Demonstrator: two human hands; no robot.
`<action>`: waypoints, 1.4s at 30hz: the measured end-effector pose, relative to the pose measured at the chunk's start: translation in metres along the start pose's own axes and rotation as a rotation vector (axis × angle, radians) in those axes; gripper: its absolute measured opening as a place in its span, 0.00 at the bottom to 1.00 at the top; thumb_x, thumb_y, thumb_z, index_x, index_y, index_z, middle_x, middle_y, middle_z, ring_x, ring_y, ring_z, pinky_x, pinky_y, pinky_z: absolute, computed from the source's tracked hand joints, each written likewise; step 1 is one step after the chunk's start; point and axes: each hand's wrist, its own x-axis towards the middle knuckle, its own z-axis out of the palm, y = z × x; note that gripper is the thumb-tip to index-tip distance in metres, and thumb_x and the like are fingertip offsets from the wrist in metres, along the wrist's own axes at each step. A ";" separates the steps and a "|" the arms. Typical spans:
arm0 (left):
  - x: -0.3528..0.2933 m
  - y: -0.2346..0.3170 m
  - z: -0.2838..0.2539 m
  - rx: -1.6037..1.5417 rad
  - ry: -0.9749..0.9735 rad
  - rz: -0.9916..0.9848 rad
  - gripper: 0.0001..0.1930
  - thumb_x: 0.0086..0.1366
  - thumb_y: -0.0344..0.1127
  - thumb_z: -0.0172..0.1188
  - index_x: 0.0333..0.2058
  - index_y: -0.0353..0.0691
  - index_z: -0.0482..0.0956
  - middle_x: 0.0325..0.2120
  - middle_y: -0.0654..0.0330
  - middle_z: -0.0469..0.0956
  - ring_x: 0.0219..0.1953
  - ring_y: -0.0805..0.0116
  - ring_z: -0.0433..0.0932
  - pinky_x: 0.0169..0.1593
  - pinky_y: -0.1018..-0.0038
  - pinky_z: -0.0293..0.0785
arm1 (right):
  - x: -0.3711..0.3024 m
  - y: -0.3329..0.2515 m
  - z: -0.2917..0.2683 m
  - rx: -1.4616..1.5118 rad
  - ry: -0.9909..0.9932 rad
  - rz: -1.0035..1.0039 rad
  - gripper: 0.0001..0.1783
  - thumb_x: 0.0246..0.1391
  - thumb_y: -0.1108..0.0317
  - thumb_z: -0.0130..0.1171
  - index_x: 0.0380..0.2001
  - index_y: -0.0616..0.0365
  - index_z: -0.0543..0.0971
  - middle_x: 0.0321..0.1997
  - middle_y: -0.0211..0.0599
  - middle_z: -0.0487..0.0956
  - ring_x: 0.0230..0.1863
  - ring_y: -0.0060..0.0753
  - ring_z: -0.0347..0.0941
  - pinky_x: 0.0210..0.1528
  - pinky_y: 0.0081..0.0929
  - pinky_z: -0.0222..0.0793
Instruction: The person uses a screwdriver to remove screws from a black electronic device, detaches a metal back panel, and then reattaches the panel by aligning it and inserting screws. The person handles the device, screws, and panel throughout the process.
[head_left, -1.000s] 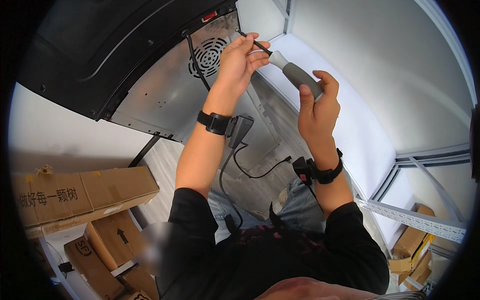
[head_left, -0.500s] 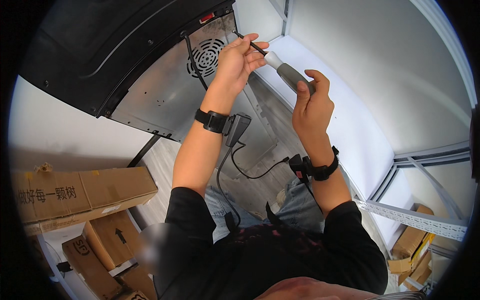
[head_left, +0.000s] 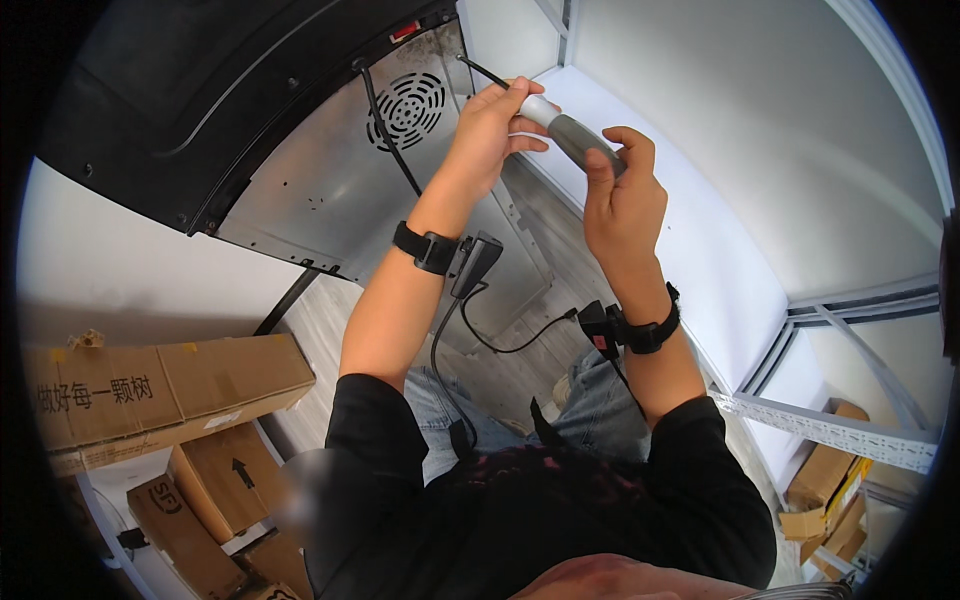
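A screwdriver (head_left: 560,122) with a grey and white handle and a thin dark shaft points up-left at the metal back panel (head_left: 330,190) of a black appliance. My right hand (head_left: 622,195) grips the grey end of the handle. My left hand (head_left: 492,125) pinches the white front of the handle where the shaft begins. The shaft tip lies near the panel's upper right corner, just right of a round vent grille (head_left: 407,106). Both wrists carry black bands with small devices and cables.
A black cord (head_left: 385,130) runs down the panel beside the grille. Cardboard boxes (head_left: 150,390) are stacked at lower left. More boxes (head_left: 825,490) sit under a white metal shelf frame at lower right. White wall panels stand at the right.
Both hands and the screwdriver have shifted slightly left, toward the panel. My right hand has turned a little on the handle.
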 end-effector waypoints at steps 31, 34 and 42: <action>-0.015 -0.013 -0.005 -0.199 -0.174 -0.001 0.17 0.69 0.39 0.48 0.51 0.34 0.69 0.39 0.57 0.78 0.30 0.76 0.75 0.33 0.79 0.73 | -0.001 0.003 0.013 0.024 0.210 -0.367 0.19 0.55 0.64 0.58 0.45 0.62 0.68 0.30 0.44 0.75 0.25 0.41 0.74 0.25 0.32 0.68; -0.015 -0.016 -0.005 -0.103 -0.068 -0.069 0.18 0.70 0.39 0.48 0.52 0.34 0.68 0.40 0.57 0.78 0.31 0.76 0.75 0.32 0.79 0.71 | -0.008 -0.007 0.003 0.012 -0.088 0.103 0.24 0.51 0.66 0.61 0.48 0.62 0.65 0.39 0.49 0.72 0.37 0.46 0.74 0.34 0.35 0.69; -0.016 -0.017 -0.003 -0.207 -0.179 0.008 0.16 0.70 0.38 0.48 0.51 0.37 0.68 0.38 0.59 0.77 0.31 0.77 0.73 0.33 0.80 0.69 | 0.002 0.011 0.013 0.045 0.254 -0.446 0.19 0.56 0.63 0.58 0.45 0.63 0.68 0.35 0.47 0.73 0.23 0.38 0.73 0.23 0.29 0.67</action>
